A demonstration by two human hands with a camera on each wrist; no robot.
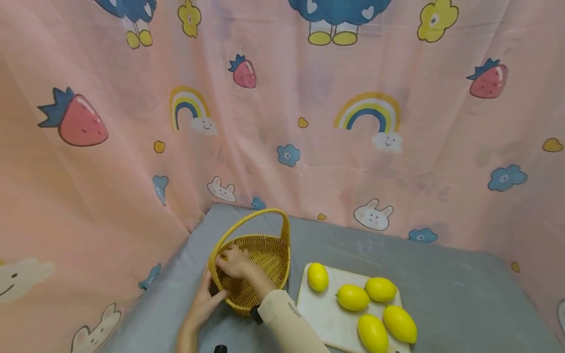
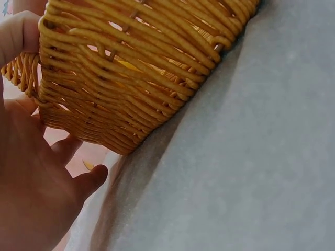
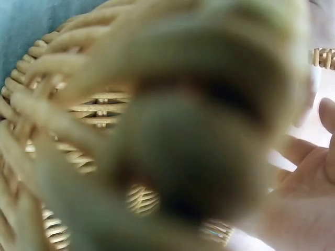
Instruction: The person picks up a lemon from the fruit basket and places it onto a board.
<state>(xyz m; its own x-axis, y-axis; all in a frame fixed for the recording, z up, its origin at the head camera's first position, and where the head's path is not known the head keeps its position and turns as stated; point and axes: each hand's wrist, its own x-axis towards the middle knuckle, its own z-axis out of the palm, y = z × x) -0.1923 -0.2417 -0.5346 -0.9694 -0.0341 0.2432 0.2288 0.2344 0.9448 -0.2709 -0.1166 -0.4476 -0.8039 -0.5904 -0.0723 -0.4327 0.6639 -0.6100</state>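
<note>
A yellow wicker basket [image 1: 265, 264] with a tall arched handle stands on the grey cloth. My left hand [image 1: 204, 299] grips its near left rim, thumb over the edge. In the left wrist view, the other fingers [image 2: 89, 180] spread along the outside of the weave. My right hand [image 1: 236, 262] reaches inside the basket, fingers bent around a yellow lemon [image 1: 224, 258] that is mostly hidden. Something yellow also shows through gaps in the weave in the left wrist view. The right wrist view is mostly blocked by a blurred close shape.
Right of the basket lies a white board [image 1: 324, 314] bearing several lemons [image 1: 353, 297]. A small black object [image 1: 220, 349] shows at the bottom edge. Grey cloth [image 1: 463, 294] covers the table, and a pink patterned curtain [image 1: 273, 186] hangs behind and at the sides.
</note>
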